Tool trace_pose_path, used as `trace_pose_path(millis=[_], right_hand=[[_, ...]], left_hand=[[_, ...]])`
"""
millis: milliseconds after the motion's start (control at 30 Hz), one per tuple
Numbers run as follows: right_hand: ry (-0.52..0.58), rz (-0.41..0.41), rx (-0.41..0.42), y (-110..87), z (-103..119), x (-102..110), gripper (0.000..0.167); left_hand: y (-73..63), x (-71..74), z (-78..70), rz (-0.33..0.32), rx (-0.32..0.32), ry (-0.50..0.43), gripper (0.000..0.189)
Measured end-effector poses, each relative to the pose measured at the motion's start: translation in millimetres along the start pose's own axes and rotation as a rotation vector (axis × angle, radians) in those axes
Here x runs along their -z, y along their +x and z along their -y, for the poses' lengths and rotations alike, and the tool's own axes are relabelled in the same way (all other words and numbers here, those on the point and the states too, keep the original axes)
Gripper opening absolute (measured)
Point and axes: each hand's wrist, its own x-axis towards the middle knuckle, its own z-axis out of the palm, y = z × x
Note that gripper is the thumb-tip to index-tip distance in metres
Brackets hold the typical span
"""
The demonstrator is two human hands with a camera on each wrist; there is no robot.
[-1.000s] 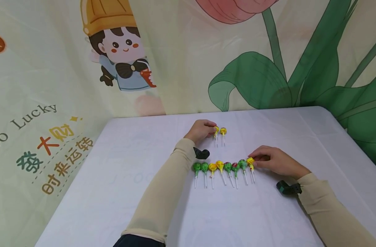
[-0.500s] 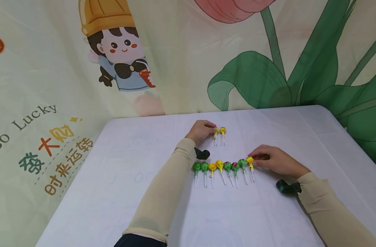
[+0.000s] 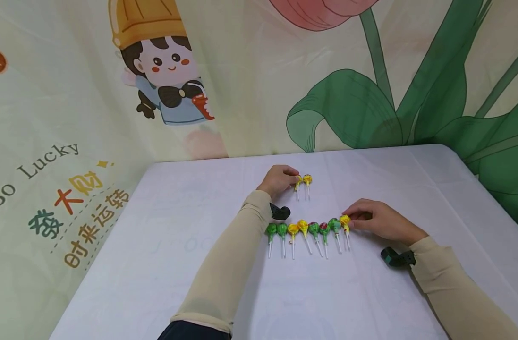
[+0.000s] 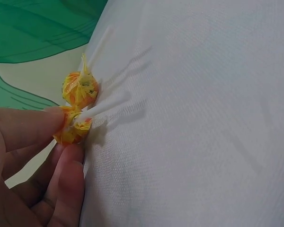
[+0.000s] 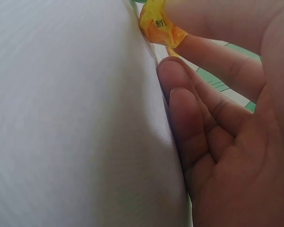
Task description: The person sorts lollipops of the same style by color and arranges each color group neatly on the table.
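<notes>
My left hand (image 3: 279,181) pinches the wrapped head of a yellow lollipop (image 4: 72,126) between thumb and fingers, near the table's far side. Right beside it lies a second yellow lollipop (image 3: 307,180), its white stick toward me. Closer to me, my right hand (image 3: 379,219) pinches another yellow lollipop (image 5: 162,26) by its head, at the right end of a row. In that row, green lollipops (image 3: 282,230) and yellow lollipops (image 3: 303,227) lie side by side, sticks pointing toward me. The right thumb covers part of the held wrapper in the right wrist view.
A white cloth covers the table (image 3: 157,264). Behind it hangs a printed backdrop (image 3: 250,94) with a cartoon figure, a flower and large leaves. The left sleeve (image 3: 220,264) reaches past the row's left end. Each wrist wears a black camera strap (image 3: 398,258).
</notes>
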Motion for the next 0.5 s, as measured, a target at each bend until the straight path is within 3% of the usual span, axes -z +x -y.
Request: trace_pose_path(millis=[500], right_hand=[[0.017,-0.001,-0.001,0.7,-0.9,0.2,0.023]], left_hand=[[3.0,-1.8,-1.1,-0.026,0.018,0.021,0.013]])
